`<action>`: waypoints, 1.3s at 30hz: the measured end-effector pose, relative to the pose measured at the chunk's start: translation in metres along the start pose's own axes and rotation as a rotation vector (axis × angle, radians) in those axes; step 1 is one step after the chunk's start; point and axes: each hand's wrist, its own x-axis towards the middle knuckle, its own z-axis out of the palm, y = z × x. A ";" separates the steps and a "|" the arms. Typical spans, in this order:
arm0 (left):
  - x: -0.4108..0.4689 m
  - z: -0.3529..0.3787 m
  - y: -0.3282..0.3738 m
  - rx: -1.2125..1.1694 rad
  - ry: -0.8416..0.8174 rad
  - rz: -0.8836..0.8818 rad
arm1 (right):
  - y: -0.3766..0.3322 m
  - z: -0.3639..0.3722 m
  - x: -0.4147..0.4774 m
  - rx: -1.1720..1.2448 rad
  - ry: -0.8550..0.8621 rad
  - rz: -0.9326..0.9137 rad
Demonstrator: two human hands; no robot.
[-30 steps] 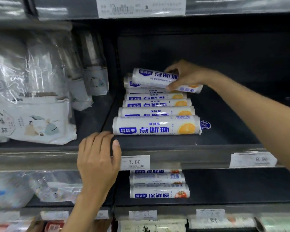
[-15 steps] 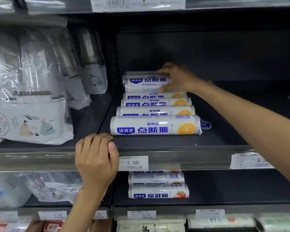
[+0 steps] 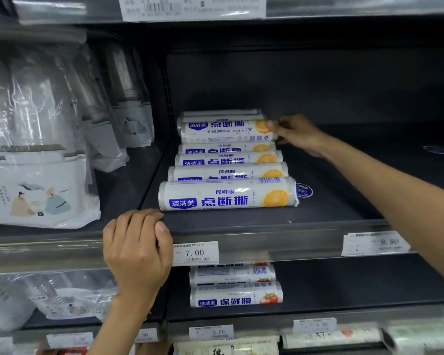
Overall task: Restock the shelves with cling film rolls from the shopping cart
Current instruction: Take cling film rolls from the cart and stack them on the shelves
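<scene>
Four rolls, right hand holding fifth roll, left hand gripping shelf

— Where is the light from?
— Above and in front: the shelf edge shines, the dark back panel is dim.
— Any glare?
— White streaks on the plastic bags at left. The corners smear and bend; the top label is unreadable, and the right hand and top roll are slightly soft.
</scene>
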 end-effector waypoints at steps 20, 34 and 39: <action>0.001 -0.002 0.001 -0.016 0.000 0.001 | 0.007 0.003 -0.001 0.345 0.091 0.042; 0.002 -0.005 0.001 -0.023 -0.024 -0.011 | 0.007 0.004 -0.006 0.312 0.086 0.000; 0.004 -0.007 0.001 -0.034 -0.076 -0.009 | 0.007 0.006 -0.006 0.284 0.086 -0.021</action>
